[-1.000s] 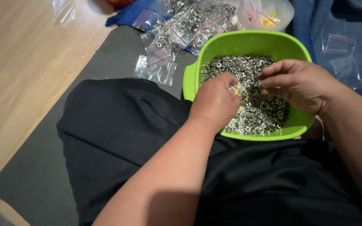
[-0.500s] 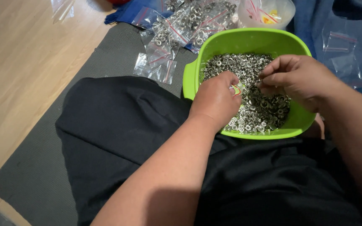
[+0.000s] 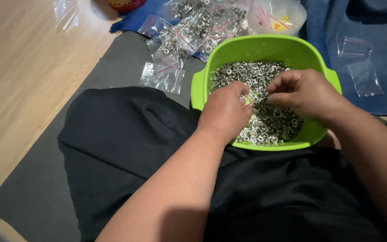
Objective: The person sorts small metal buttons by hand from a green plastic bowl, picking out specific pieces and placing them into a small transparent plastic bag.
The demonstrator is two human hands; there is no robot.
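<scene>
Two hands are working inside a green bowl [image 3: 265, 51] of small silver metal rings [image 3: 247, 74] resting on the person's lap. Left hand [image 3: 225, 110] is curling shut around a small clear bag [image 3: 247, 99] (red-striped at its mouth), while right hand [image 3: 303, 92] is pinching its fingertips together just beside it. Filled bags [image 3: 193, 27] are lying beyond the bowl.

Small clear zip bag [image 3: 247, 99] over green bowl [image 3: 265, 49] of silvery eyelets [image 3: 247, 74]
</scene>
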